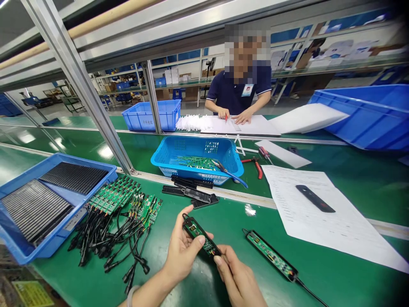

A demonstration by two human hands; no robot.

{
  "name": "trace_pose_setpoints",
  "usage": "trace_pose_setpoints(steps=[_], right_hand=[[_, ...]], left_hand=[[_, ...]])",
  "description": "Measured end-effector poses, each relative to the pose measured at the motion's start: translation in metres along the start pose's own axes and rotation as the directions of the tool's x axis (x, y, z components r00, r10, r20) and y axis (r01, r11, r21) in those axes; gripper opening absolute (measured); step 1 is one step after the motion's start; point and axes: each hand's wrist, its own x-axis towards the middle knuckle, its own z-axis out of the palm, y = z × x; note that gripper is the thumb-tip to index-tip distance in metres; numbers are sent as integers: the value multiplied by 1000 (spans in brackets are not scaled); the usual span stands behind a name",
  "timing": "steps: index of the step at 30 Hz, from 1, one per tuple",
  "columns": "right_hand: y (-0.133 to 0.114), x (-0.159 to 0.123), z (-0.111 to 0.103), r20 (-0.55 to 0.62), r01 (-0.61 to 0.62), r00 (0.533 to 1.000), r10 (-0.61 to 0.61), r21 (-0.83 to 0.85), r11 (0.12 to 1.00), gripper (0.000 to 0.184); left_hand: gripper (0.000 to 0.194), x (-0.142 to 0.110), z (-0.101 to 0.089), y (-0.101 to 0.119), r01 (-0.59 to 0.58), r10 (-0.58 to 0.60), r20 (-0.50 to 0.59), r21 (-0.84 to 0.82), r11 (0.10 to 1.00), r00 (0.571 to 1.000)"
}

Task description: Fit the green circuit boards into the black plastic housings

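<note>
Over the green bench, a narrow black plastic case with a green circuit board in it (202, 235) is held between my two hands. My left hand (183, 247) wraps its upper end, with the thumb pressed on the board. At the lower end, my right hand (234, 273) pinches the case where the cable end would be; my fingers hide that spot. A second black case with a board (271, 254) lies to the right, its cable running off toward the bottom edge. To the left lie several green circuit boards with black cables (116, 194), piled loosely.
A blue tray (92, 164) of black cases sits at left. Behind are a blue basket (162, 162) of green strips, loose black cases (194, 195), red-handled pliers (258, 167) and a screwdriver (264, 154). A paper sheet (297, 221) bears a black cover (315, 198). A co-worker (238, 94) cuts white sheet opposite.
</note>
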Motion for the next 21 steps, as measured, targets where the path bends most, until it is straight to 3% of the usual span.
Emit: trace_pose_setpoints(steps=[5, 8, 10, 13, 17, 21], right_hand=[[-8, 4, -6, 87, 76, 994, -72, -44, 996, 19], [-10, 7, -11, -46, 201, 977, -210, -142, 969, 12], [-8, 9, -14, -123, 309, 930, -347, -254, 917, 14], [-5, 10, -17, -80, 423, 862, -500, -430, 798, 23], [-3, 9, -22, 36, 487, 828, -560, -540, 686, 29], [-5, 9, -25, 11, 567, 739, -674, -550, 613, 27]], left_hand=[[85, 6, -7, 2, 164, -163, -9, 20, 986, 987], [83, 7, -10, -6, 260, -264, 61, 66, 963, 963], [82, 6, -9, -14, 299, -310, 168, 87, 950, 936], [82, 2, -6, -25, 325, -340, 311, 102, 940, 887], [81, 0, -5, -31, 326, -342, 333, 103, 940, 879], [83, 1, -6, -27, 351, -369, 332, 116, 929, 868]])
